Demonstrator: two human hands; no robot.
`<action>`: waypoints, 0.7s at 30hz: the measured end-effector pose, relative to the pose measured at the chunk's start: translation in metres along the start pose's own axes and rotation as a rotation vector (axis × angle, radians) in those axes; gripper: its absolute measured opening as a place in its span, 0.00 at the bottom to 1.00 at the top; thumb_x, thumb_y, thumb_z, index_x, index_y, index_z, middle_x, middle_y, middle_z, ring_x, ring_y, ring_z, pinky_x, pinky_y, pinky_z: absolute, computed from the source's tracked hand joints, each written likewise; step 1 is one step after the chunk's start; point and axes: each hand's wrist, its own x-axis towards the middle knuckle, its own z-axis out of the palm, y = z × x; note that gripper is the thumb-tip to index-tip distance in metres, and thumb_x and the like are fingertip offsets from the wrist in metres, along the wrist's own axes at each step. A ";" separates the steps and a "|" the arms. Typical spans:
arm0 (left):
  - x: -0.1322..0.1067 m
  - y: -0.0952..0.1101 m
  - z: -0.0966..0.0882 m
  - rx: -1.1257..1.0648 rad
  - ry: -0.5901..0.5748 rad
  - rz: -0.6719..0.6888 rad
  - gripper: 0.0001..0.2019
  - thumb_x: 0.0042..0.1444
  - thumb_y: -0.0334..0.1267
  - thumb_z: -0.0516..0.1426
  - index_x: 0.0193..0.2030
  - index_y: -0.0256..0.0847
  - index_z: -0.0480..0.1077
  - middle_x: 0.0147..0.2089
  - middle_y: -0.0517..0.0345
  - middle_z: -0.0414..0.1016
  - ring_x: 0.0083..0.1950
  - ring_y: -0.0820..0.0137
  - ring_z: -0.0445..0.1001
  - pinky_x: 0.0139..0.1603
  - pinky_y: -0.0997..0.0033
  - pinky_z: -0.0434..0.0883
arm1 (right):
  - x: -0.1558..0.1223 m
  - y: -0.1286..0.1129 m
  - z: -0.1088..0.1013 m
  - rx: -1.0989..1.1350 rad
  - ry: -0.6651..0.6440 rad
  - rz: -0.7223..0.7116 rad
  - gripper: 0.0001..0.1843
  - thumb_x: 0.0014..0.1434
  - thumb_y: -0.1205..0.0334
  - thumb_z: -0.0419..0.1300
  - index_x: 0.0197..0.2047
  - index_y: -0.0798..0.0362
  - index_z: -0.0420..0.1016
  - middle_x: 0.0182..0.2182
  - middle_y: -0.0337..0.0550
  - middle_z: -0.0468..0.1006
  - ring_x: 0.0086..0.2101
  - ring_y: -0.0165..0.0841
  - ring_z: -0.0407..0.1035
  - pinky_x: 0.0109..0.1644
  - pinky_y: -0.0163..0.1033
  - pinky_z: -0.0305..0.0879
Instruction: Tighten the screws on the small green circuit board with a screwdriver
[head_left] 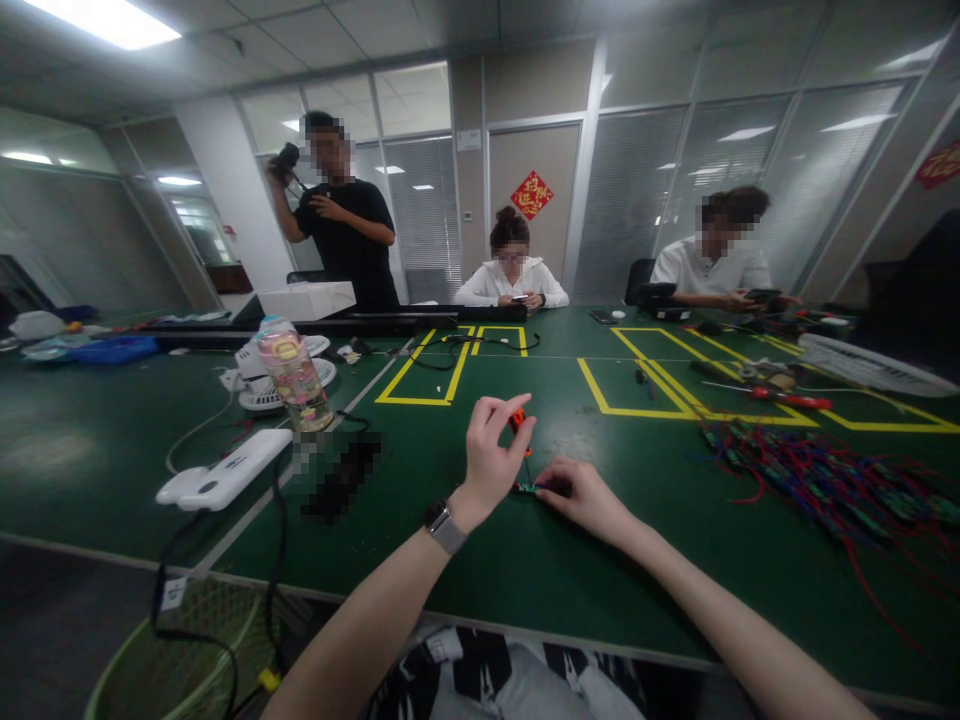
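Note:
My left hand (495, 450), with a watch on its wrist, is closed round a small screwdriver (517, 420) with an orange and black handle. Its thin dark shaft points down at a small green circuit board (527, 488); I cannot tell whether the tip touches it. My right hand (581, 495) rests low on the green table and pinches the right end of that board and its wires between thumb and fingers. Part of the board is hidden by the hands.
To the right lies a heap of wired circuit boards (832, 480), near a red-handled screwdriver (787, 397). On the left stand a drink bottle (296, 375) and a white device (232, 468). Yellow tape (412, 402) marks the table (637, 590). A green basket (172, 660) sits below. Three people are beyond.

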 end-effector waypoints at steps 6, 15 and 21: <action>0.000 0.002 -0.001 -0.062 -0.094 0.005 0.18 0.68 0.33 0.46 0.62 0.42 0.63 0.51 0.50 0.70 0.51 0.67 0.70 0.52 0.66 0.69 | 0.000 -0.001 0.000 0.000 -0.003 -0.005 0.05 0.56 0.67 0.61 0.34 0.54 0.79 0.31 0.42 0.75 0.32 0.34 0.70 0.36 0.37 0.67; 0.001 -0.001 0.000 -0.008 0.002 -0.004 0.13 0.64 0.37 0.55 0.54 0.41 0.68 0.41 0.55 0.72 0.43 0.68 0.71 0.45 0.68 0.70 | -0.001 -0.002 -0.001 -0.004 -0.003 0.004 0.05 0.56 0.66 0.61 0.34 0.54 0.79 0.32 0.42 0.76 0.32 0.34 0.71 0.37 0.37 0.67; 0.001 0.003 -0.002 -0.036 -0.095 -0.008 0.15 0.68 0.35 0.48 0.59 0.42 0.65 0.47 0.51 0.72 0.48 0.67 0.71 0.49 0.65 0.70 | 0.000 -0.002 -0.001 -0.009 -0.005 0.007 0.06 0.56 0.66 0.61 0.35 0.53 0.80 0.31 0.42 0.76 0.32 0.34 0.70 0.36 0.37 0.67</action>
